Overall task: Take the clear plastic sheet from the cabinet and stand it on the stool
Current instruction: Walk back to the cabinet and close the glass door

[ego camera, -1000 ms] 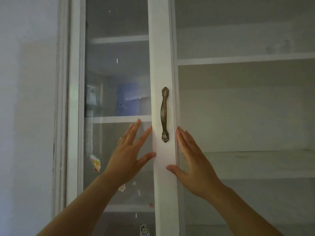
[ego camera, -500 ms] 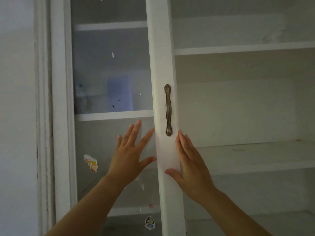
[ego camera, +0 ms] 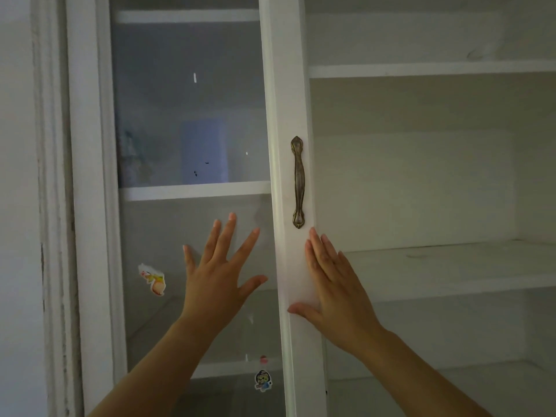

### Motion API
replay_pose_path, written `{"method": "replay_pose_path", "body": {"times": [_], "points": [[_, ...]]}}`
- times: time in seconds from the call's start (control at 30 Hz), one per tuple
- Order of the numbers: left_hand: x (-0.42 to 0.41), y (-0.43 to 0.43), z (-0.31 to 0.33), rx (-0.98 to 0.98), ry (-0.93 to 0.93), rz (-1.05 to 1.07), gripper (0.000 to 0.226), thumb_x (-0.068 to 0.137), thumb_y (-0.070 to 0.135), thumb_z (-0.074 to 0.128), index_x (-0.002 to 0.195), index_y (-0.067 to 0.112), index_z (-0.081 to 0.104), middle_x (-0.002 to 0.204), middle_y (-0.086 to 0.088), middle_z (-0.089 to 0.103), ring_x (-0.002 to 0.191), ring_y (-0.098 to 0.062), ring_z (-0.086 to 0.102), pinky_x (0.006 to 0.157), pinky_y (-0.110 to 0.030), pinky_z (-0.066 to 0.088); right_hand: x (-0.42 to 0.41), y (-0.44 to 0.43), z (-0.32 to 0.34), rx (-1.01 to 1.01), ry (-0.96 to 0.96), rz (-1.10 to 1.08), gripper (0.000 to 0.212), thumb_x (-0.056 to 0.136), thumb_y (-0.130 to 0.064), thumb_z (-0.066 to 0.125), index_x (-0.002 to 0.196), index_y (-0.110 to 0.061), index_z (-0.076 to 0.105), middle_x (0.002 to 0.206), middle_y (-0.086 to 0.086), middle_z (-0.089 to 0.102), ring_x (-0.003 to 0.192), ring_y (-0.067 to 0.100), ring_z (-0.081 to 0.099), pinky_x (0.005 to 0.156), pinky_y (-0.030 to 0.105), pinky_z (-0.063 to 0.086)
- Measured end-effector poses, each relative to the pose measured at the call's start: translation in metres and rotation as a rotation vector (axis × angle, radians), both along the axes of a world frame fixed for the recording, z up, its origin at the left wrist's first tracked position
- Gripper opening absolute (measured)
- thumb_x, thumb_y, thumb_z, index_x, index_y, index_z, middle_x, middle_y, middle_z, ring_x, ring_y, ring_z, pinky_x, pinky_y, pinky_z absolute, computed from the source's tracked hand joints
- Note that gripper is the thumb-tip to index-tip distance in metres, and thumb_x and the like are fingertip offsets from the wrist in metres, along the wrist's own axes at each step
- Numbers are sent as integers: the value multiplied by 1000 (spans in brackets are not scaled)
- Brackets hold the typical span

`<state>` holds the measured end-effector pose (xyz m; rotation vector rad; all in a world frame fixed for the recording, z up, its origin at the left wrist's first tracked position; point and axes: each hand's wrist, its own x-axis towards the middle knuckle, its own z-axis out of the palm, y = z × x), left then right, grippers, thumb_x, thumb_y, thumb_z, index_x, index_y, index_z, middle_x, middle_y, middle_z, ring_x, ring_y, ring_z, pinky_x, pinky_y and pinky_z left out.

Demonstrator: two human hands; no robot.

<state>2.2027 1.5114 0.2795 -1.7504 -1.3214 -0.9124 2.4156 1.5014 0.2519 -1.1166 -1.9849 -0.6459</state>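
A white cabinet stands in front of me; its glass door [ego camera: 192, 121] covers the left half and the right half is open. My left hand [ego camera: 218, 275] is raised flat before the glass pane, fingers spread. My right hand [ego camera: 334, 284] lies flat against the door's white stile [ego camera: 282, 115], just below the brass handle [ego camera: 298, 182], thumb on the stile's face. A paler, translucent patch [ego camera: 299, 266] shows on the stile between my hands; I cannot tell whether it is the clear plastic sheet. No stool is in view.
Bare white shelves [ego camera: 436, 260] fill the open right side of the cabinet. Small cartoon stickers [ego camera: 153, 279] sit on the glass. A white wall and the door frame [ego camera: 54, 206] close off the left.
The view has moved closer and slightly left. Both hands stay flat in nearly the same place by the door stile, a little lower against the handle.
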Motion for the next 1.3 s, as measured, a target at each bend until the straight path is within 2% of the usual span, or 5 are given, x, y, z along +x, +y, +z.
{"method": "replay_pose_path", "body": {"times": [0.13,0.33,0.53,0.87,1.3], "points": [[-1,10,1,-26,30,34,84,72,69,45,145,38,16,157,-5,6,142,-25,0,100,-68,13,-2,12,1,-16,0,-48,110,73,-62,59,142,-25,-18,155,-6,-20,139,12,-23,113,42,0],[-2,13,0,-8,48,63,85,72,70,44,145,37,17,157,-7,8,142,-25,-1,99,-69,14,1,19,1,-24,0,1,114,74,-65,54,129,-35,-41,144,-16,-40,135,7,-32,110,34,-11],[-1,9,1,-31,47,82,83,73,71,37,145,38,14,157,-7,7,142,-26,1,100,-69,18,3,17,1,-40,18,25,110,74,-58,63,144,-21,-14,153,-10,-24,138,7,-24,113,36,-2],[10,-4,1,-109,-6,98,82,74,70,32,144,42,1,158,-4,-4,142,-25,-7,101,-68,21,6,13,4,-72,7,60,109,75,-58,61,142,-22,-16,152,-9,-26,140,13,-22,111,35,-6],[26,-81,1,-260,-5,160,76,75,77,4,143,44,3,157,3,12,144,-26,11,109,-62,9,19,-53,32,-143,-10,198,77,87,-49,52,147,-22,11,155,-2,18,141,15,17,111,33,22]]}}
